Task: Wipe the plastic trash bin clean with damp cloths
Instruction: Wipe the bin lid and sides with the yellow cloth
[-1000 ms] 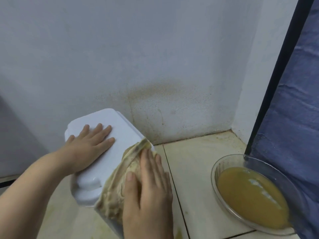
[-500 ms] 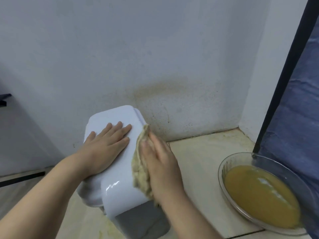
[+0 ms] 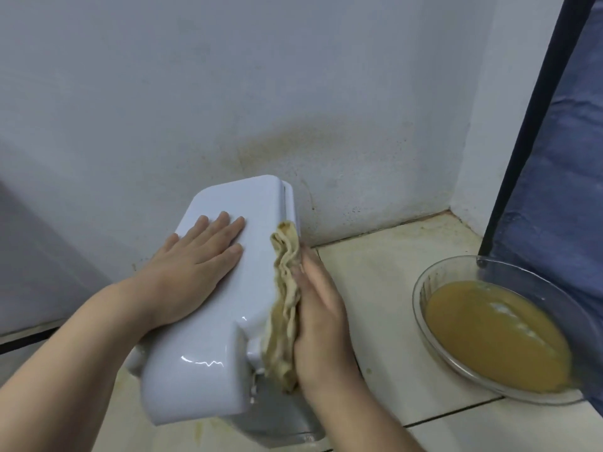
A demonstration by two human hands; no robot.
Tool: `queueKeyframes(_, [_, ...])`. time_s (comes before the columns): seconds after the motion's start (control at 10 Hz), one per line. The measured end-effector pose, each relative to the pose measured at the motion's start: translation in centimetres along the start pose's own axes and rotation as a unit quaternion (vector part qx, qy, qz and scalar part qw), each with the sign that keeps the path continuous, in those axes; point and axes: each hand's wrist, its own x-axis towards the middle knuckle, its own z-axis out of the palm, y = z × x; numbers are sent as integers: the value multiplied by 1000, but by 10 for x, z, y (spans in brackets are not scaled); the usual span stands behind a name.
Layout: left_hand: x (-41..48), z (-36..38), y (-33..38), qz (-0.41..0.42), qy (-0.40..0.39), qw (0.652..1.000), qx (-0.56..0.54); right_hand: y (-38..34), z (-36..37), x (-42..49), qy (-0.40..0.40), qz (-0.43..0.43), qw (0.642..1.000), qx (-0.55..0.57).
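Observation:
A white plastic trash bin (image 3: 208, 363) with a glossy lid stands on the tiled floor close to the wall. My left hand (image 3: 195, 265) rests flat on the lid with straight fingers. My right hand (image 3: 321, 318) presses a crumpled, yellow-stained cloth (image 3: 285, 305) flat against the bin's right side, fingers straight and pointing away from me. The lower part of the bin's right side is hidden behind the cloth and my right forearm.
A clear glass bowl (image 3: 424, 288) of murky yellow-brown water sits on the floor at the right. Blue fabric (image 3: 561, 190) and a dark pole (image 3: 522, 132) stand behind it. The wall (image 3: 293, 93) has brownish stains near the corner. A dark surface is at far left.
My right hand and the cloth have shifted from the lid's right edge down onto the bin's right side. The bin has turned in the view. My left hand stays flat on the lid.

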Motion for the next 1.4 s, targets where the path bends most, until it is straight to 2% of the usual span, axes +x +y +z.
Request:
queueKeyframes(0.1, [4, -5, -2, -4, -5, 1000, -8, -13, 2, 21, -45, 80, 995, 25])
queueKeyframes(0.2, [4, -6, -9, -18, 4, 1000, -3, 0, 25, -10, 13, -5, 994, -104])
queueKeyframes(0.3, [3, -4, -13, -85, 18, 996, 24, 13, 55, -54, 86, -155, 947, -267])
queueKeyframes(0.4, [1, -3, -16, -100, 17, 995, 13, 21, 66, -64, 120, -190, 914, -337])
queueKeyframes(0.5, [-2, -3, -17, -84, 22, 996, 5, 11, 57, -45, 109, -118, 970, -182])
queueKeyframes(0.6, [-3, -3, -18, -68, 18, 998, 0, 8, 37, 14, 17, 2, 994, -104])
queueKeyframes(0.7, [-4, -4, -19, -46, 12, 999, -8, -5, 23, 63, -17, 40, 997, -57])
queueKeyframes(0.8, [-7, -7, -24, -21, 3, 1000, -21, 5, 35, 50, 19, 54, 998, -37])
queueKeyframes(0.9, [-12, -9, -26, 18, -27, 999, -36, 22, 62, -17, 105, -65, 985, -120])
queueKeyframes(1.0, [-17, -8, -26, 56, -32, 997, -33, 27, 77, -45, 160, -132, 962, -177])
queueKeyframes(1.1, [-19, -6, -26, 65, -27, 997, -32, 17, 52, 7, 146, -107, 976, -123])
queueKeyframes(1.2, [-16, -7, -26, 62, -25, 997, -30, -9, 22, 84, 132, 9, 987, -87])
queueKeyframes(1.3, [-12, -1, -28, 70, -11, 997, 33, -5, 29, 82, 128, 1, 988, -83])
queueKeyframes(1.4, [-8, 6, -35, 71, 4, 994, 87, 17, 46, 22, 121, -53, 981, -139])
